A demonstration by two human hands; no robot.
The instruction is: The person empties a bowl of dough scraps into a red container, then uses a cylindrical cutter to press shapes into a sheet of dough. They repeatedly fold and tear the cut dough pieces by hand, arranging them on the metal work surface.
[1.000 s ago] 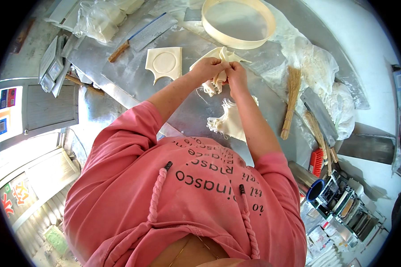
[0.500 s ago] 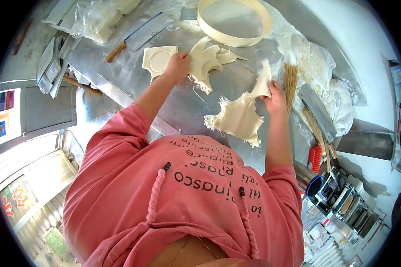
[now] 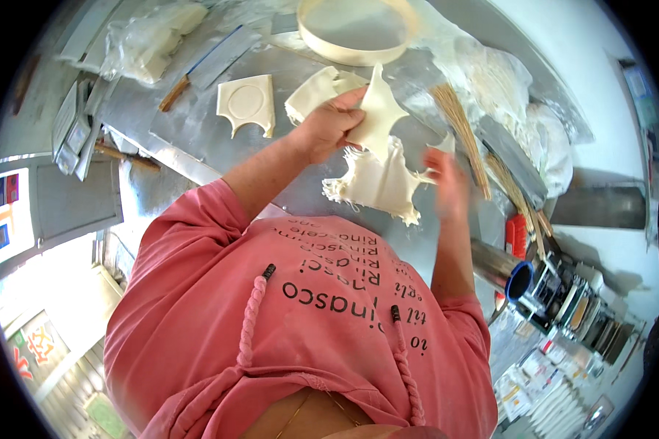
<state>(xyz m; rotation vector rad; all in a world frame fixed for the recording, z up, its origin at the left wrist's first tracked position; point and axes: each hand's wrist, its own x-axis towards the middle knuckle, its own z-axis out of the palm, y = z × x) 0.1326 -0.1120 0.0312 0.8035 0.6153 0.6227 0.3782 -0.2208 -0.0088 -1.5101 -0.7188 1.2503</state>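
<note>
Counts first; landmark is the one round pale-rimmed sieve (image 3: 351, 53). Hands: two. Left hand (image 3: 328, 130), on the near side of the sieve, grips a flat, pale, pointed dough scrap (image 3: 378, 110) between thumb and fingers, holding it raised. Right hand (image 3: 447, 179), nearer the body and to the right of the sieve, is motion-blurred; can't tell if it is gripping. A small pale dough flap (image 3: 447, 143) shows at its fingers, possibly held.

Other dough on the grey metal table (image 3: 190, 124), all on the near side of the sieve: one pale squarish slab with a pressed circle (image 3: 245, 99), to the left; one folded pale dough pile (image 3: 316, 89), closest to the sieve, partly behind the left hand; one pale frayed-edged dough sheet (image 3: 373, 183), farthest from it.

Left of the sieve: one broad grey blade (image 3: 220, 57) with a brown wooden handle (image 3: 174, 95), one clear plastic bag of white blocks (image 3: 150, 47). Right of it: two tan straw brushes, one closer (image 3: 461, 139), one farther (image 3: 509, 186).

Versus half a second ago: left hand has left the folded pile for the scrap; right hand no longer holds dough up clearly. Closer straw brush now slants, top toward the sieve; before, nearly upright in view. Slab stays put relative to the sieve.
</note>
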